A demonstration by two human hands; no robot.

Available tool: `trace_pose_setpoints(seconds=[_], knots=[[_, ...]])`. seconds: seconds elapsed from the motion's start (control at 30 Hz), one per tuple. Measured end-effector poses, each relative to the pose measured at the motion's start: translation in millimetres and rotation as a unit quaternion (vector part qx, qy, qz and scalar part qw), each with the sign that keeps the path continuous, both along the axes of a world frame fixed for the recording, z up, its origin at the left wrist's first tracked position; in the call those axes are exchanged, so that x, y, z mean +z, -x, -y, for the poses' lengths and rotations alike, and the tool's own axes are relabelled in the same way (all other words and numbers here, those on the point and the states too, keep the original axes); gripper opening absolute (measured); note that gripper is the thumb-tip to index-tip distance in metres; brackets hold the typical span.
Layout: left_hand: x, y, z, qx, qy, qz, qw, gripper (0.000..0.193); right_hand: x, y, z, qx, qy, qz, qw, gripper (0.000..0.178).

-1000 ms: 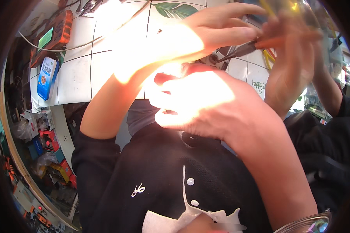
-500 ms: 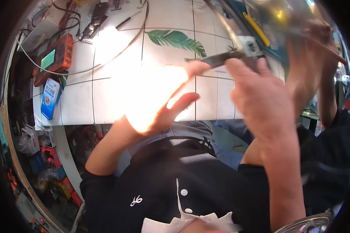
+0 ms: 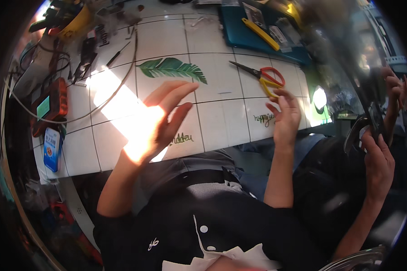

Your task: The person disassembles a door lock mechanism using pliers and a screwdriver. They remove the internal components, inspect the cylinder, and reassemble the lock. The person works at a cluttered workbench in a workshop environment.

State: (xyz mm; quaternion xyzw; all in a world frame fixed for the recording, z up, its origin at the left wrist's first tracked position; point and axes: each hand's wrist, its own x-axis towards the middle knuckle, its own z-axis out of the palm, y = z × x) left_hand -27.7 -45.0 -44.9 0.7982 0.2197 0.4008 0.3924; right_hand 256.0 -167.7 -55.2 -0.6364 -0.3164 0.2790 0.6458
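My left hand (image 3: 160,122) hovers over the white tiled tabletop (image 3: 221,122). Its fingers stretch toward the printed green leaf (image 3: 172,69), and strong light washes out its back. Nothing shows in it. My right hand (image 3: 288,118) is raised with fingers apart and loosely bent. Its fingertips overlap the yellow handle of the scissors (image 3: 260,74); contact I cannot tell. These scissors have dark narrow blades, together and pointing up-left, and one red and one yellow handle loop. At the right, another person's hand (image 3: 379,158) grips a blurred dark tool (image 3: 368,119).
A teal case (image 3: 242,34) at the back carries a yellow cutter (image 3: 261,34) and small packets. An orange-and-black meter (image 3: 52,106) and a blue-and-white box (image 3: 53,149) stand along the left edge. A cable (image 3: 117,92) curves nearby. The co-worker's other hand (image 3: 393,92) is at far right.
The co-worker's hand has withdrawn from the table to the right with a dark tool. My right hand has come back left. The scissors now lie in plain view; my left hand has shifted left.
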Motion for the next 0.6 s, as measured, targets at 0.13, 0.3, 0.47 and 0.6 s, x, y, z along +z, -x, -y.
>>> trace_pose_setpoints(seconds=[0.13, 0.3, 0.47, 0.6], knots=[[-5, 1, 0, 0.036, -0.023, -0.038, 0.998, 0.031, -20, 29, 9, 0.026, 0.034, 0.043, 0.998, 0.02], [-11, -9, 7, 0.032, -0.022, -0.083, 0.996, 0.027, -29, 43, 16, 0.015, 0.028, 0.195, 0.98, 0.016], [-28, -9, 7, 0.039, -0.003, -0.1, 0.994, 0.022, -30, 49, 12, 0.0, 0.009, 0.255, 0.967, 0.016], [-35, -8, 6, 0.042, -0.043, -0.094, 0.994, 0.02, -31, 52, 7, -0.036, -0.058, 0.323, 0.944, 0.012]])
